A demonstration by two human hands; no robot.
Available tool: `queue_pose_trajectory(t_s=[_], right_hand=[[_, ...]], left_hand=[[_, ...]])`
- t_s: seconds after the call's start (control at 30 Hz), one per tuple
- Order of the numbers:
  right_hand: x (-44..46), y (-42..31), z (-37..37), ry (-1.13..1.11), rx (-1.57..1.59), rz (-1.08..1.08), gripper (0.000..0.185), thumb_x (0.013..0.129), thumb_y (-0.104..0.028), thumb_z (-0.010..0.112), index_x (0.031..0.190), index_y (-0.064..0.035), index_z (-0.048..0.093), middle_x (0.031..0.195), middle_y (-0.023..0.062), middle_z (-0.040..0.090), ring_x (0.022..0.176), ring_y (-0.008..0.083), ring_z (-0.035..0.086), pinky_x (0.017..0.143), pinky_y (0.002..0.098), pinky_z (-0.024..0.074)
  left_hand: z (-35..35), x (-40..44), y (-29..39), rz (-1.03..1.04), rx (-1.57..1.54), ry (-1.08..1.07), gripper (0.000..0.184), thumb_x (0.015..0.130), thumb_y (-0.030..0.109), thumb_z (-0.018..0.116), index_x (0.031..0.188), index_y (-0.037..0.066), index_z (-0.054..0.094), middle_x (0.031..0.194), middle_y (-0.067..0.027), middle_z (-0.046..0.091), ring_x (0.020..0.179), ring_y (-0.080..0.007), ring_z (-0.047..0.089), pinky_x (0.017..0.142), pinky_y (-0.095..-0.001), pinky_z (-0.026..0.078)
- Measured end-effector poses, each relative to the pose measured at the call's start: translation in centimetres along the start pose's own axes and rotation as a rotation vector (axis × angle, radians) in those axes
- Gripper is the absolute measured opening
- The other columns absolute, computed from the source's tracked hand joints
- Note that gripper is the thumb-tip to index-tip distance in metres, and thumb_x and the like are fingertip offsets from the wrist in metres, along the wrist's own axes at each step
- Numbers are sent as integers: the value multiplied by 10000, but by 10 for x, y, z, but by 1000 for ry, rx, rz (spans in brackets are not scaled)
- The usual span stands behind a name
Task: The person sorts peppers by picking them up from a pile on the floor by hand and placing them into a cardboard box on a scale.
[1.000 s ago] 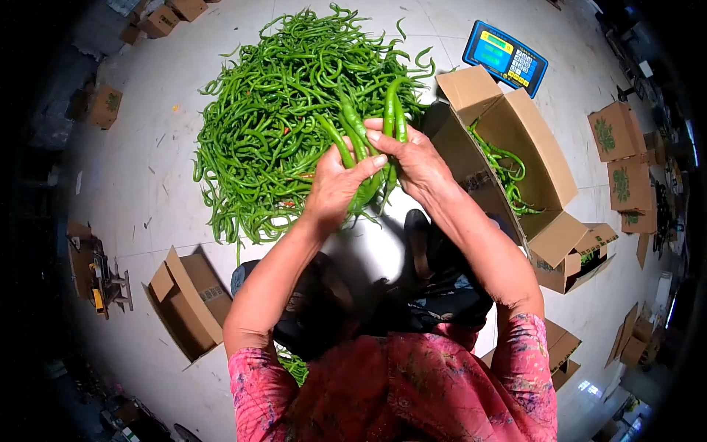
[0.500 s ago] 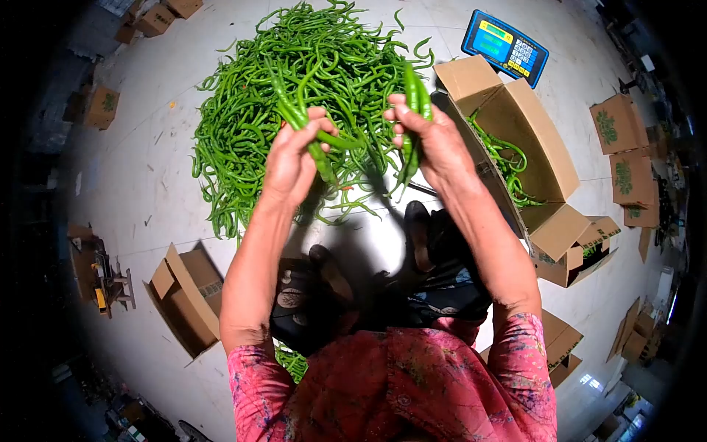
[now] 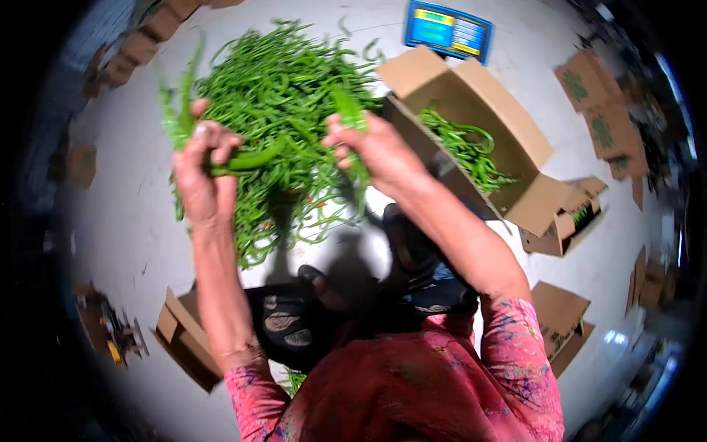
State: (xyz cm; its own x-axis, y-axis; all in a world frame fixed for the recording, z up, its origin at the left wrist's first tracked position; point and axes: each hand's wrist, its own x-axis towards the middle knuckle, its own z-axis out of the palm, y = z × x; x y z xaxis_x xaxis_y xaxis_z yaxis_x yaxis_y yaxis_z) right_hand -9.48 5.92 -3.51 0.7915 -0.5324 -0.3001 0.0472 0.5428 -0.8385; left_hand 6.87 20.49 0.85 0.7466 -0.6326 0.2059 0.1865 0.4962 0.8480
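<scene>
Several long green peppers are in my left hand, its fingers curled round them at the left edge of the pile; one pepper juts out to the right. My right hand is closed round a few green peppers, over the right side of the pile and left of the open carton. A large heap of green peppers lies on the floor beyond my hands. Inside the open cardboard carton at the right are more green peppers. Motion blurs both hands somewhat.
A blue scale display stands behind the carton. A smaller open box is at the right, another box at the lower left, and a further one at the lower right. Stacked cartons stand at the far right.
Both hands, together a second ago, have parted; the left has swung far left with its peppers and the right hand has moved left with its own. The view has turned slightly.
</scene>
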Motion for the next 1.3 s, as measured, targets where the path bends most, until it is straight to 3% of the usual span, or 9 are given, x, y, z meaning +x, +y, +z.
queue_pose_trajectory(t_s=[0.33,0.4,0.53,0.73,0.8,0.93,1.0,1.1,1.3], right_hand=[[6,31,16,-50,146,-57,151,835,-93,630,957,-65,547,773,52,581,679,148,567,580,284,459],[14,30,8,-82,0,18,250,890,-214,654,1064,-54,573,1032,50,599,934,139,567,764,309,487],[-3,2,7,-54,497,-162,222,893,-187,582,1043,-25,556,847,45,569,776,147,537,654,299,445],[-9,-9,-3,10,-475,-409,287,879,-149,577,1122,-1,537,801,65,590,749,198,592,678,316,477],[-9,0,2,51,-756,-724,272,870,-81,576,1130,-19,523,829,173,568,768,341,579,683,407,456],[-11,20,18,120,-1317,-987,447,747,0,589,1180,-12,478,897,151,514,854,326,531,711,413,433],[-18,23,28,99,-1518,-960,486,754,-41,592,1224,-13,470,908,133,515,863,296,533,709,387,427],[-16,30,26,-22,-1701,-926,494,796,-153,615,1243,-9,463,958,136,536,875,299,534,740,396,424],[-10,0,7,-213,-1052,-526,478,900,-361,586,1200,11,576,1092,205,631,1028,311,601,891,381,457]], left_hand=[[203,22,-20,123,672,-789,415,834,286,688,1143,22,603,882,-83,648,794,-161,624,709,-306,513],[207,25,-61,485,870,-961,484,821,300,697,1186,7,571,1064,-178,618,989,-285,602,870,-375,475],[169,14,-49,408,981,-783,441,815,156,682,1229,47,573,1131,-131,595,1063,-233,583,943,-335,459],[73,-9,-13,-60,705,-33,332,895,203,639,1152,-4,597,1050,-59,616,935,-124,563,841,-246,445],[50,-21,-24,-163,657,11,396,887,279,655,1169,10,585,1025,-37,608,905,-113,541,795,-259,440],[42,-41,-41,-328,504,-20,420,871,328,675,1155,35,580,990,-22,600,861,-97,530,766,-258,433],[44,-41,-47,-293,480,34,350,891,311,647,1123,51,608,877,48,566,668,-24,408,562,-176,296],[20,-35,-55,-366,423,70,301,914,211,615,1125,-1,578,947,-37,611,842,-104,552,736,-257,443],[-36,-27,-68,-455,66,81,302,957,120,497,1222,-26,494,1011,-134,632,946,-220,610,826,-313,474]])
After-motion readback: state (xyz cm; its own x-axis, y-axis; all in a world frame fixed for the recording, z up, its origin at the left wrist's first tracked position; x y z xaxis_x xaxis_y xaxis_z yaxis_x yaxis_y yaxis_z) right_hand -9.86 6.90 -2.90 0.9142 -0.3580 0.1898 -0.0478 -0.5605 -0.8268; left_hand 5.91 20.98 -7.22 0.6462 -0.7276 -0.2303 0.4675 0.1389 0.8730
